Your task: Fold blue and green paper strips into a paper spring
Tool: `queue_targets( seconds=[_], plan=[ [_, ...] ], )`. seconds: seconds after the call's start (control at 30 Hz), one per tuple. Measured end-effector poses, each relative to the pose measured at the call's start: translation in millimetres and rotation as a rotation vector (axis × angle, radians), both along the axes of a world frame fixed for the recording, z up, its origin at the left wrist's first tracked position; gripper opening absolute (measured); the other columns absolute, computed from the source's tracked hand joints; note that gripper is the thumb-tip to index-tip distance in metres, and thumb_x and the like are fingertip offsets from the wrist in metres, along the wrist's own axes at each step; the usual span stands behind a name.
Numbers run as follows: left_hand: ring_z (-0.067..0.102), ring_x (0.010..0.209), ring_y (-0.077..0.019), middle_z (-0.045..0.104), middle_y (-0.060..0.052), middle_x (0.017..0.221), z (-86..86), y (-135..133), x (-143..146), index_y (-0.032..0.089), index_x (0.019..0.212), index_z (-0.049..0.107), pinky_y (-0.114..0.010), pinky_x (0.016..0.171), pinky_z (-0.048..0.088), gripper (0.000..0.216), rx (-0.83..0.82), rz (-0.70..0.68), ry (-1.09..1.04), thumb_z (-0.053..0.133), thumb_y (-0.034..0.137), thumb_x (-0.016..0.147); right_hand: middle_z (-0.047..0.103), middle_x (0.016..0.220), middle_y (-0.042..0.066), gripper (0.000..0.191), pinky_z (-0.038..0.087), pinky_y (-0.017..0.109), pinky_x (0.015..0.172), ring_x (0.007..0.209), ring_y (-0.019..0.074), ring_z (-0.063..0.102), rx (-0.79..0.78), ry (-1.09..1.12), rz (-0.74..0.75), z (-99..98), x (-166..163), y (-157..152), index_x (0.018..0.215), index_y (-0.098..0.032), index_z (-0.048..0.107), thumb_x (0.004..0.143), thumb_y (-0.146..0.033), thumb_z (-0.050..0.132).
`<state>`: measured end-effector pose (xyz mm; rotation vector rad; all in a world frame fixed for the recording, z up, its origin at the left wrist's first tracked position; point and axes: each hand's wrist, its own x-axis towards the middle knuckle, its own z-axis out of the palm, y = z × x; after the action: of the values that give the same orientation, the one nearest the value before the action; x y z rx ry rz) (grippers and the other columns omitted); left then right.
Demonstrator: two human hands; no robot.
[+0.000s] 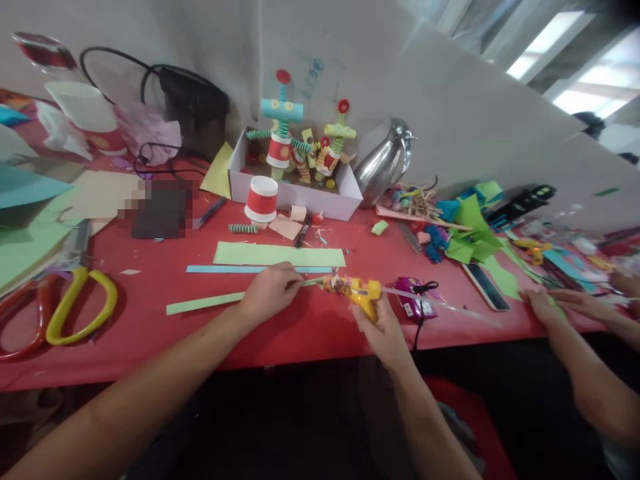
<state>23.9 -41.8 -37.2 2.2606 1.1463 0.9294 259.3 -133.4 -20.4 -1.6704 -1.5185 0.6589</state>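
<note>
My right hand (383, 333) is wrapped around the handle of a yellow hot glue gun (369, 293), its nozzle pointing left. My left hand (270, 290) pinches a narrow light-green paper strip (205, 302) close to the nozzle. One end of that strip lies out to the left on the table; whether the other end touches the nozzle I cannot tell. Just behind my left hand lie a thin blue paper strip (225, 269) and a wider light-green paper strip (280, 254). A clear glue stick (395, 291) sticks out from the gun's rear.
Large scissors (83, 320) lie at left. Behind stand a red-and-white paper cup (261, 200), a white box (300, 208) with paper-cup figures and a metal jug (383, 167). A purple power strip (415, 300) and phone (486, 287) lie right, near another person's hands (550, 307).
</note>
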Motion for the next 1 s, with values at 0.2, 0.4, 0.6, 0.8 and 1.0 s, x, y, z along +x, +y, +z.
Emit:
queue_targets(
  seconds=[0.2, 0.4, 0.6, 0.8, 1.0],
  plan=[
    [0.059, 0.070, -0.0136, 0.064, -0.003, 0.079, 1.0, 0, 0, 0.020, 0.079, 0.073, -0.027, 0.065, 0.046, 0.021, -0.010, 0.004, 0.031, 0.054, 0.013, 0.083, 0.070, 0.104, 0.012, 0.040, 0.052, 0.040, 0.078, 0.099, 0.0295, 0.066, 0.014, -0.204, -0.006, -3.3, -13, -4, 0.121, -0.021, 0.049, 0.089, -0.046, 0.050],
    [0.058, 0.068, -0.0134, 0.062, -0.003, 0.078, 1.9, 0, 1, 0.019, 0.082, 0.074, -0.026, 0.063, 0.045, 0.021, -0.013, -0.005, 0.027, 0.054, 0.014, 0.084, 0.068, 0.113, 0.014, 0.039, 0.051, 0.041, 0.082, 0.103, 0.0304, 0.065, 0.026, -0.282, 0.008, -3.6, -21, -3, 0.118, -0.020, 0.051, 0.090, -0.047, 0.047],
    [0.059, 0.071, -0.0135, 0.065, -0.003, 0.081, 0.6, 1, 1, 0.021, 0.083, 0.074, -0.026, 0.066, 0.046, 0.022, -0.004, 0.002, 0.017, 0.053, 0.015, 0.084, 0.072, 0.096, 0.013, 0.044, 0.051, 0.042, 0.074, 0.091, 0.0333, 0.068, -0.040, -0.333, -0.022, -0.5, -18, -1, 0.124, -0.021, 0.048, 0.089, -0.049, 0.046],
    [0.059, 0.069, -0.0131, 0.065, -0.003, 0.080, 1.4, 1, 1, 0.020, 0.084, 0.074, -0.026, 0.064, 0.046, 0.022, -0.009, 0.007, 0.013, 0.053, 0.016, 0.084, 0.071, 0.095, 0.016, 0.046, 0.048, 0.040, 0.068, 0.083, 0.0341, 0.068, -0.033, -0.501, -0.101, 1.4, -14, -1, 0.122, -0.017, 0.050, 0.090, -0.050, 0.042],
    [0.058, 0.067, -0.0124, 0.064, -0.003, 0.079, 1.9, 1, 1, 0.020, 0.083, 0.074, -0.025, 0.062, 0.045, 0.021, 0.004, 0.005, 0.007, 0.053, 0.017, 0.084, 0.070, 0.097, 0.016, 0.045, 0.046, 0.036, 0.064, 0.082, 0.0323, 0.068, -0.012, -0.577, -0.137, 5.2, -10, -3, 0.122, -0.018, 0.050, 0.092, -0.049, 0.040]
  ],
)
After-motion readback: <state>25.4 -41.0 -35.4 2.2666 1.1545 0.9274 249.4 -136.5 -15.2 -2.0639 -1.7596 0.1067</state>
